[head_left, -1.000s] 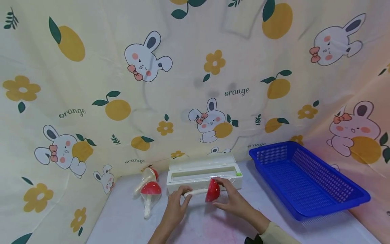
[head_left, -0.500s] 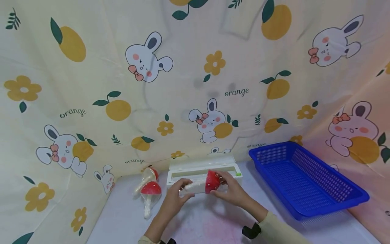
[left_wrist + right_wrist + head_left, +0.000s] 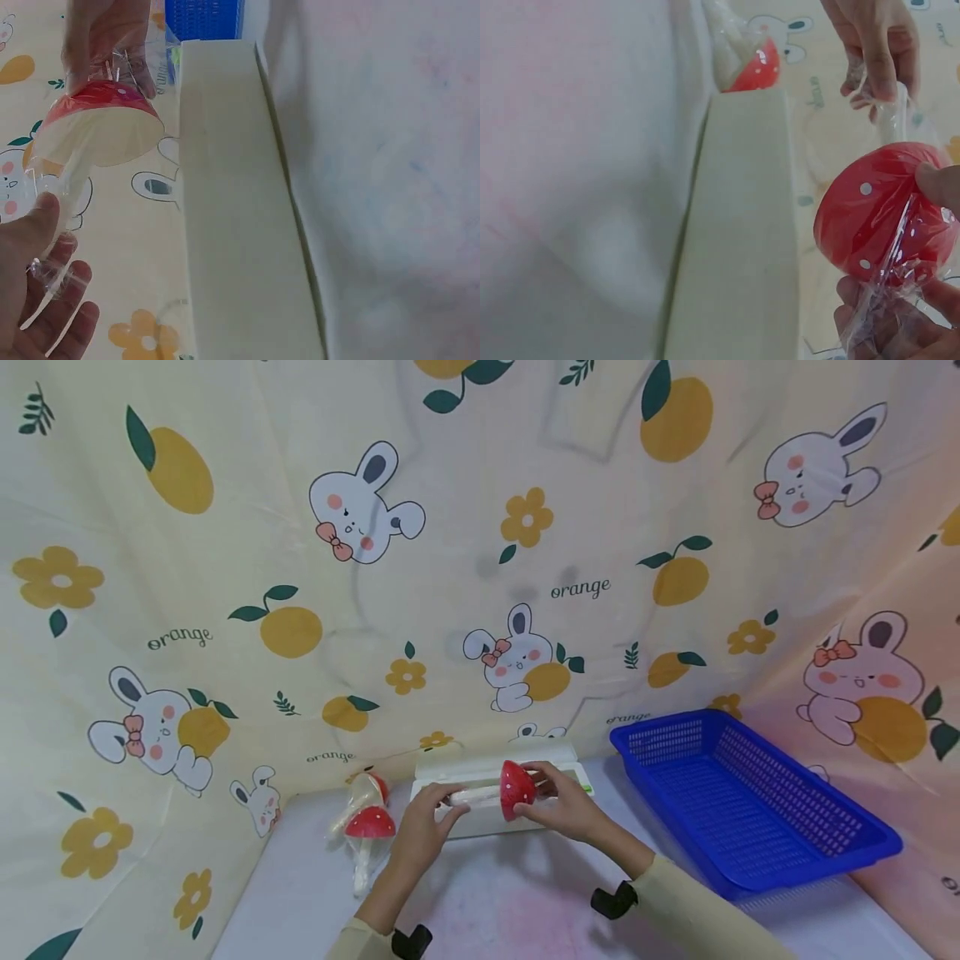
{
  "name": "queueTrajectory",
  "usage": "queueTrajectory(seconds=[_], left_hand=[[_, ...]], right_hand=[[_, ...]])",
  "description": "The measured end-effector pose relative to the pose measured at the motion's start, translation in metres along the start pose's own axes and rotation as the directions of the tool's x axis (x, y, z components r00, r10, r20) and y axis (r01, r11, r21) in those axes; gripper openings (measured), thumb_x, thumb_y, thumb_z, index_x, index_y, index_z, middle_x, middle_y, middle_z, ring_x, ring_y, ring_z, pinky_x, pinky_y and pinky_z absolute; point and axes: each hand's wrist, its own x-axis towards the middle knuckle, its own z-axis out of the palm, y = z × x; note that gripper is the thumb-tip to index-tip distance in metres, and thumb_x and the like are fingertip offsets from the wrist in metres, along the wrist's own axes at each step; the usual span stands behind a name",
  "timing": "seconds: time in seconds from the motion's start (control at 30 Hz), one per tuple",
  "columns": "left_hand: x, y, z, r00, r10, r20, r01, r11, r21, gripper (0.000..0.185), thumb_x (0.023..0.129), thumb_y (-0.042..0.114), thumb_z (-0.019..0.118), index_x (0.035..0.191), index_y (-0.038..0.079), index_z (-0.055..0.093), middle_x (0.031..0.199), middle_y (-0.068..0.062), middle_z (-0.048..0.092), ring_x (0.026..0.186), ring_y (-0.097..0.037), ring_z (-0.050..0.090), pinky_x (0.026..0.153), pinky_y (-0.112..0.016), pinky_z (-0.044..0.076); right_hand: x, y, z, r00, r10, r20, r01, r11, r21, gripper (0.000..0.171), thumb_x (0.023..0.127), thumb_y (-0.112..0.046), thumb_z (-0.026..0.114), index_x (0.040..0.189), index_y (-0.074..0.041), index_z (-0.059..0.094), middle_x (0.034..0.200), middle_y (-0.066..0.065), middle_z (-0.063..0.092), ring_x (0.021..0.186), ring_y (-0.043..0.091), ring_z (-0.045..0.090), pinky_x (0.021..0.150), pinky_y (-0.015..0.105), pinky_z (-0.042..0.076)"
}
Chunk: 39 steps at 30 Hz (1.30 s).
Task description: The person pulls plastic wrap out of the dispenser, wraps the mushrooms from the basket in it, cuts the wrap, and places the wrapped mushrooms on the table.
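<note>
Wrapped in clear plastic, a toy mushroom (image 3: pixel 516 792) with a white-dotted red cap and a pale stem lies sideways between my two hands, in front of and above a long white box (image 3: pixel 491 827). My left hand (image 3: pixel 422 828) pinches the end of the stem, where the plastic is bunched, as the left wrist view shows on the stem (image 3: pixel 73 176). Around the cap (image 3: pixel 885 210), my right hand (image 3: pixel 570 806) grips with thumb and fingers, loose plastic gathered at its fingers. The box has its lid (image 3: pixel 480 762) raised at the back.
Two more red-capped mushrooms in clear plastic lie left of the box, one mushroom (image 3: pixel 369 822) in front of the other mushroom (image 3: pixel 358 792). A blue perforated basket (image 3: pixel 750 885) stands at the right. Behind the white table (image 3: pixel 480 910) hangs a printed cloth (image 3: pixel 450 527).
Both hands have raised the mushroom and brought it over the box, from in front of it. The other mushrooms, the box and the basket have stayed in place.
</note>
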Motion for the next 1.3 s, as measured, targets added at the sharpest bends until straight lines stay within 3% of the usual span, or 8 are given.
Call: queueTrajectory(seconds=[0.3, 0.43, 0.77, 1.0, 1.3], left_hand=[[0.02, 0.011, -0.012, 0.999, 0.022, -0.05, -0.025, 0.998, -0.062, 0.03, 0.094, 0.019, 0.084, 0.123, 0.016, 0.077, 0.108, 0.001, 0.074, 0.096, -0.016, 0.065, 0.085, -0.037, 0.059], [0.028, 0.017, -0.013, 0.999, -0.001, -0.046, -0.003, 0.997, -0.077, 0.029, 0.096, 0.021, 0.082, 0.124, 0.015, 0.076, 0.109, 0.001, 0.072, 0.097, -0.015, 0.065, 0.084, -0.033, 0.058], [0.05, 0.023, -0.019, 0.998, -0.041, -0.049, 0.037, 0.996, -0.087, 0.032, 0.099, 0.023, 0.079, 0.128, 0.012, 0.074, 0.11, -0.002, 0.073, 0.101, -0.019, 0.066, 0.09, -0.041, 0.059], [0.065, 0.02, -0.019, 0.996, -0.037, -0.085, 0.023, 0.988, -0.151, 0.025, 0.099, 0.018, 0.079, 0.122, 0.009, 0.077, 0.109, -0.006, 0.074, 0.096, -0.021, 0.068, 0.084, -0.031, 0.057], [0.081, 0.026, -0.023, 0.99, -0.088, -0.107, 0.065, 0.976, -0.206, 0.026, 0.097, 0.017, 0.08, 0.123, 0.011, 0.077, 0.107, -0.008, 0.075, 0.096, -0.024, 0.07, 0.085, -0.033, 0.056]], right_hand=[[0.014, -0.013, -0.007, 0.998, -0.019, -0.058, 0.019, 1.0, 0.006, 0.07, 0.085, -0.04, 0.092, 0.146, -0.022, 0.061, 0.131, 0.004, 0.072, 0.11, 0.023, 0.071, 0.087, 0.042, 0.064], [0.022, -0.015, -0.011, 0.998, -0.025, -0.065, 0.026, 1.0, 0.01, 0.07, 0.088, -0.039, 0.09, 0.149, -0.021, 0.06, 0.13, 0.005, 0.072, 0.111, 0.024, 0.07, 0.092, 0.045, 0.062], [0.041, -0.025, -0.022, 0.993, -0.079, -0.085, 0.08, 0.997, 0.006, 0.069, 0.09, -0.038, 0.088, 0.149, -0.017, 0.06, 0.128, 0.006, 0.073, 0.108, 0.024, 0.068, 0.095, 0.047, 0.06], [0.053, -0.031, -0.026, 0.992, -0.091, -0.083, 0.091, 0.996, 0.004, 0.067, 0.091, -0.037, 0.087, 0.15, -0.019, 0.059, 0.13, 0.005, 0.072, 0.109, 0.024, 0.067, 0.095, 0.045, 0.06], [0.065, -0.039, -0.035, 0.991, -0.1, -0.084, 0.103, 0.994, 0.026, 0.067, 0.092, -0.038, 0.087, 0.15, -0.019, 0.059, 0.132, 0.006, 0.07, 0.109, 0.026, 0.066, 0.095, 0.045, 0.06]])
